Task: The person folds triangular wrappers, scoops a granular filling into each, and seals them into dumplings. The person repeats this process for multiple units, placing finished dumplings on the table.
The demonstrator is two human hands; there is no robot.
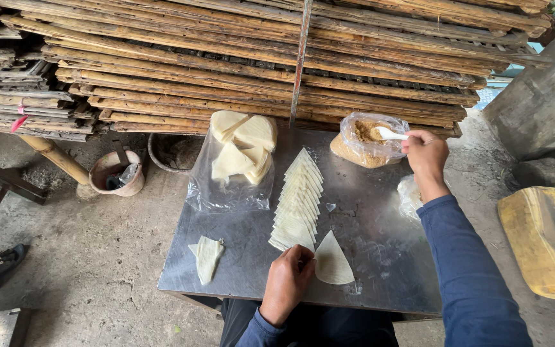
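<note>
Filling station, seen from above. The left hand [288,283] rested on the near edge of the metal desk [380,257], fingertips closed lightly on the corner of a single wrapper [333,260], a pale, thin wedge lying flat and apart from the others. The right hand [426,154] was stretched to the far side, fingers pinched on the handle of a white spoon [388,133] whose bowl sat inside an open clear bag of brown filling [369,142].

To do this step well, the spoon should probably be lifted level and only modestly loaded, so that no crumbs fall on the desk, while the left hand keeps the wrapper pinned flat.

Beside the single wrapper, a row of wrappers [298,202] lay overlapped like shingles, running away from the person. A plastic sheet with stacked wrappers [242,151] sat at the far left, and a folded piece [207,257] lay near the desk's left corner. Bamboo racks [258,58] stood behind.
</note>
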